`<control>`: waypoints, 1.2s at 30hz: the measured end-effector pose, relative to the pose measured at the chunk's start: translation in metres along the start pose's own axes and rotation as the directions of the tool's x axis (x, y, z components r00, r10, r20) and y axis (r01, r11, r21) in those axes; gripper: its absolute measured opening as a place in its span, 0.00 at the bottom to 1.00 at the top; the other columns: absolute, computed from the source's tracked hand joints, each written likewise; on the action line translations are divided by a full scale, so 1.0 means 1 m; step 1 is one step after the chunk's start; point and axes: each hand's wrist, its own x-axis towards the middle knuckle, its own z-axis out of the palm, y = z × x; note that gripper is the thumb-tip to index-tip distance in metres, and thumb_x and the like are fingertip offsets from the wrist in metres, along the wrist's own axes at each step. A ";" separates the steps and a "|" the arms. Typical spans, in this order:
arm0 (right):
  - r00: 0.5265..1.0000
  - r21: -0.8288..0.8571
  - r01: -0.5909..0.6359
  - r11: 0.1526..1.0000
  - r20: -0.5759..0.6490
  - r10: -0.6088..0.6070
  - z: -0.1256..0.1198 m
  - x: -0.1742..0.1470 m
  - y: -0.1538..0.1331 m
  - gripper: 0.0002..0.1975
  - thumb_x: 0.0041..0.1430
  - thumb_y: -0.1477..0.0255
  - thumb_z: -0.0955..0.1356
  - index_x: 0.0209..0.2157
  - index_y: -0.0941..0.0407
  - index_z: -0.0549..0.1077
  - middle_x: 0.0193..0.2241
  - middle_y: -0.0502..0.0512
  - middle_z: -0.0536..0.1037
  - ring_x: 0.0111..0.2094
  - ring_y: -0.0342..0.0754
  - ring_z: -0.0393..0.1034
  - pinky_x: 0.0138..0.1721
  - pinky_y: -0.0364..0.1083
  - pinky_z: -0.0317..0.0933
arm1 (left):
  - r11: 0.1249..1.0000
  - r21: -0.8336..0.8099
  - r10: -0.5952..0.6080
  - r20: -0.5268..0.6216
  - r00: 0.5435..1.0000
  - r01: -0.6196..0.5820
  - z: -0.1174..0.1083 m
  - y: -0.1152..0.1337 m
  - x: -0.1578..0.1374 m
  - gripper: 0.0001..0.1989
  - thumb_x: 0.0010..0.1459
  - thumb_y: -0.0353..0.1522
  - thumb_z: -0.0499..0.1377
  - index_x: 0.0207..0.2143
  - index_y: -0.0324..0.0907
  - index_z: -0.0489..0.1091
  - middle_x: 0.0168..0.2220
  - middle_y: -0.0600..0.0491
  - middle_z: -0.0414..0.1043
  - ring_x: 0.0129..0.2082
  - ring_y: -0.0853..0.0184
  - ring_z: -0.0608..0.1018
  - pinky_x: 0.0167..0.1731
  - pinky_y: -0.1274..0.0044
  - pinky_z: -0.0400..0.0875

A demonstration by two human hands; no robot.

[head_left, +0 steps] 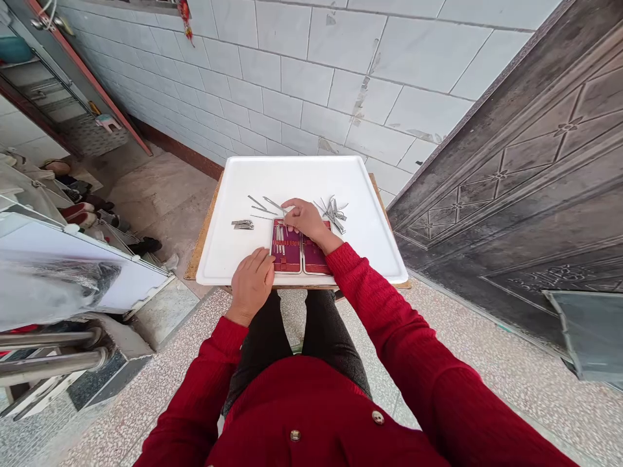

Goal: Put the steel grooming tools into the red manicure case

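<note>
Red garment [296, 402] filled bottom centre, left hand [252, 280] lay mid-frame, fingers released against purple case [293, 257], right hand [307, 220] overhung it, grip indiscernible, metal implements [334, 211] lay nearby

I count one left hand [252, 279], one right hand [306, 219], one white tray [292, 172], one open case [288, 266] and two buttons [294, 435]. At least three slim tools [279, 239] sit in the case, at least three thin rods [263, 209] lie loose; one metal heap [334, 213] looks too tangled to count.

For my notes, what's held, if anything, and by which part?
Can't tell: the left hand touches the open purple-red case; the right hand above it is too indistinct.
</note>
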 end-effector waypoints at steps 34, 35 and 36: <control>0.990 -0.692 0.077 0.718 -0.035 -0.139 0.010 -0.012 -0.011 0.10 0.65 0.74 0.65 0.36 0.57 0.80 0.33 0.54 0.83 0.34 0.48 0.73 0.35 0.45 0.58 | 1.000 0.012 0.017 -0.019 1.000 -0.017 -0.001 0.000 0.003 0.12 0.69 0.29 0.54 0.49 0.42 0.75 0.53 0.44 0.80 0.57 0.55 0.80 0.55 0.62 0.76; 0.990 -0.702 0.076 0.708 -0.033 -0.139 0.011 -0.013 -0.011 0.10 0.65 0.74 0.65 0.36 0.57 0.80 0.33 0.54 0.83 0.34 0.49 0.73 0.35 0.45 0.58 | 1.000 0.012 0.012 -0.015 1.000 -0.012 -0.001 0.000 0.002 0.12 0.69 0.29 0.54 0.50 0.43 0.75 0.53 0.44 0.80 0.57 0.55 0.80 0.55 0.61 0.76; 0.990 -0.711 0.076 0.699 -0.028 -0.136 0.011 -0.013 -0.011 0.10 0.65 0.74 0.65 0.36 0.57 0.80 0.33 0.55 0.83 0.34 0.49 0.74 0.35 0.45 0.58 | 1.000 0.010 0.006 -0.009 1.000 -0.006 -0.001 0.000 0.002 0.13 0.70 0.29 0.53 0.50 0.43 0.75 0.53 0.44 0.80 0.57 0.55 0.80 0.55 0.61 0.76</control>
